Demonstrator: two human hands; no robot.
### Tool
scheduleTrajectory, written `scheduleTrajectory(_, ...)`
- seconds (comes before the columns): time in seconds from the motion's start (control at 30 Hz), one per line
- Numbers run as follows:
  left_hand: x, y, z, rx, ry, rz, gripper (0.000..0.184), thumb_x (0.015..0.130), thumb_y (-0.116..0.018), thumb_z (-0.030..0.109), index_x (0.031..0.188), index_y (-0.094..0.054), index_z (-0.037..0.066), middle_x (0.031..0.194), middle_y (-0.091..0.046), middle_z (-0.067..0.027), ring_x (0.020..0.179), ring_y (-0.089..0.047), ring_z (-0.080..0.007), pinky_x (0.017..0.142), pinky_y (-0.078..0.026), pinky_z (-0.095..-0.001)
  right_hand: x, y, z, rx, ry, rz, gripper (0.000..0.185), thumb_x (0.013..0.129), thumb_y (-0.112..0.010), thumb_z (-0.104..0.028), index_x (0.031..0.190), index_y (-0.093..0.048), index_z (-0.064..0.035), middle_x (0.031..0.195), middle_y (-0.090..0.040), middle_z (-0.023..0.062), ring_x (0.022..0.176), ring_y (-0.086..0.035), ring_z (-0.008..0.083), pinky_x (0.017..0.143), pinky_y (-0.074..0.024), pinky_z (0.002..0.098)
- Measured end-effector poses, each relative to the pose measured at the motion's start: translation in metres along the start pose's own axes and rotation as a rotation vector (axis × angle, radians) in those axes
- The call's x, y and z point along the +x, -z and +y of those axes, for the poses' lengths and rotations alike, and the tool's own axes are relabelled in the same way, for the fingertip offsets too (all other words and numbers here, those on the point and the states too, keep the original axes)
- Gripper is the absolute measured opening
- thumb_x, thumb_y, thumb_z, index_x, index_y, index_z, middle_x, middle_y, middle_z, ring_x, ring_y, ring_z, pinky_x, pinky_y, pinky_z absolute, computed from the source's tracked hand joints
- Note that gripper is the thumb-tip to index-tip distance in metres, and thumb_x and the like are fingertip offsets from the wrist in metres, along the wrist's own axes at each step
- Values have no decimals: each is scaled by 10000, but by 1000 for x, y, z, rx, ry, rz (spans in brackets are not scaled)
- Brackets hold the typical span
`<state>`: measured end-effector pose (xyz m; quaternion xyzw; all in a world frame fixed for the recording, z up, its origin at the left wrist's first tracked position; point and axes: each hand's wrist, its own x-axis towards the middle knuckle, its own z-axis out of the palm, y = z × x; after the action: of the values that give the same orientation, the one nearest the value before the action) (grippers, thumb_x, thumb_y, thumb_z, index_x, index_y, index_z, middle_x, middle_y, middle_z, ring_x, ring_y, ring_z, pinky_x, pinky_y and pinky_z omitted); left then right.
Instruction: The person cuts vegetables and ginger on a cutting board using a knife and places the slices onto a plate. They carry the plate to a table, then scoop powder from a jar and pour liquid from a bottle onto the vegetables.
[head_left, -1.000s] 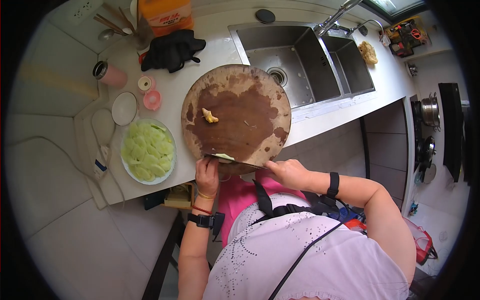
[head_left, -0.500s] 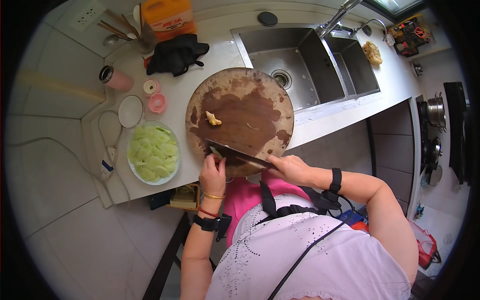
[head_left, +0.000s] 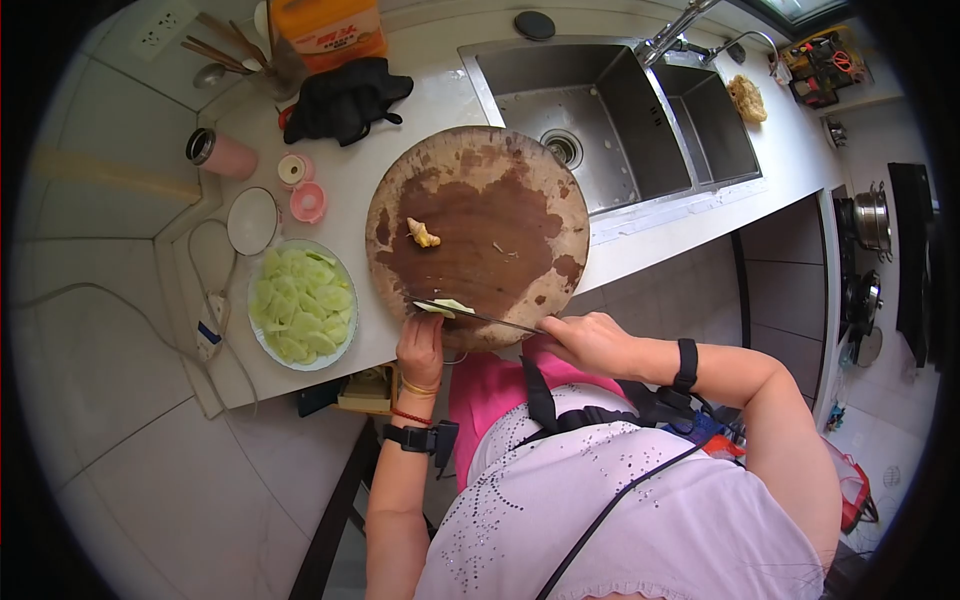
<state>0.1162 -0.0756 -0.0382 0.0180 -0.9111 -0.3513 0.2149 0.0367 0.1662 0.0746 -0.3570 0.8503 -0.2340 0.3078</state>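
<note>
My right hand [head_left: 592,341] is closed around the handle of a kitchen knife [head_left: 487,319], whose blade is seen nearly edge-on and reaches left over the near part of the round wooden chopping board [head_left: 490,160]. My left hand [head_left: 420,348] is closed at the board's near left edge, its fingers pinching a pale green vegetable piece [head_left: 455,305] beside the blade's tip. Part of that piece is hidden by the blade and fingers. A knob of ginger [head_left: 422,234] lies farther back on the board, left of its middle.
Left of the board are a plate of pale green slices [head_left: 302,305], a white lid [head_left: 253,221], a pink cup [head_left: 308,202] and a pink thermos [head_left: 222,154]. Behind lie a black cloth [head_left: 348,100] and an orange jug [head_left: 330,35]. The sink [head_left: 620,130] is at back right.
The knife blade has turned from showing its broad side to nearly edge-on. More of the pale green piece shows beyond it. My left hand has shifted only slightly.
</note>
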Motion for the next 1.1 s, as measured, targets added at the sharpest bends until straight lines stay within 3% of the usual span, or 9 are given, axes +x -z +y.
scheduleTrajectory(0.37,-2,-5,1,-4,7,51,126,737,-616,-36,849,-583,9,821,-583,-141,754,-567,-328,663,-469,-377,-15,-5,-12,-49,-39,10,200,827,-533,-177,964,-461,-51,662,-589,161,598,-584,348,497,-451,446)
scheduleTrajectory(0.57,-2,-5,-4,24,-79,67,130,751,-608,-30,871,-584,15,817,-574,-131,737,-562,-309,645,-471,-380,-7,-13,-18,-37,-54,-9,192,828,-516,-165,971,-451,-54,662,-581,174,610,-581,357,507,-441,453)
scheduleTrajectory(1.1,-3,-6,-5,43,-75,70,115,755,-616,4,865,-585,20,784,-552,-130,692,-543,-306,612,-462,-385,10,-20,-10,-102,-54,-50,203,811,-540,-161,944,-432,-52,686,-590,177,638,-583,378,533,-452,464)
